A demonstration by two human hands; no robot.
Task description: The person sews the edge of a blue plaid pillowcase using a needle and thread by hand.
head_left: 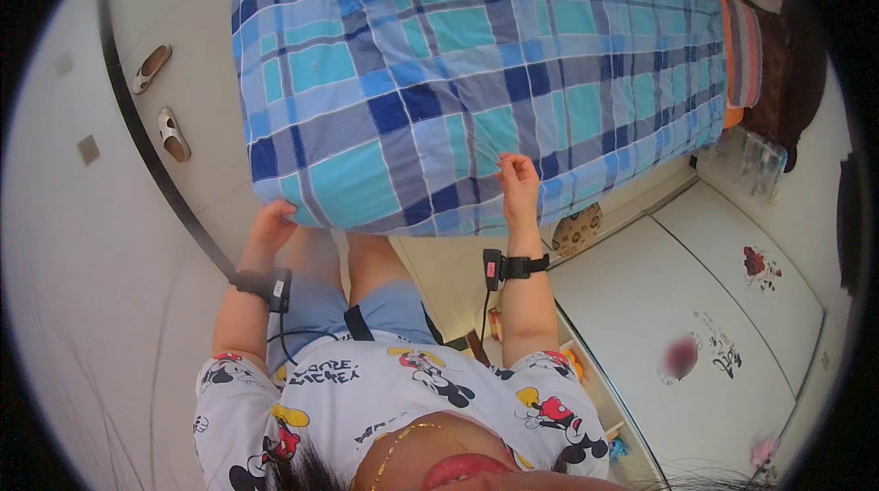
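A blue and turquoise plaid bed cover [439, 93] lies spread over a bed before me, with small wrinkles near its near edge. My left hand [275, 220] grips the cover's near left corner, the thumb on top of the cloth. Farther right, my right hand [518, 179] pinches a bit of the cover between thumb and fingertips, and creases run from the pinch. Both wrists wear black straps with small boxes. The bed's surface beneath the cover is hidden.
A pair of light shoes [174, 135] lies on the floor at the left. White wardrobe doors [659, 299] with flower decorations stand at the right. A striped folded cloth [744, 52] lies at the bed's far right end, beside brown furniture [790, 72]. Open shelves [604, 402] are at my right side.
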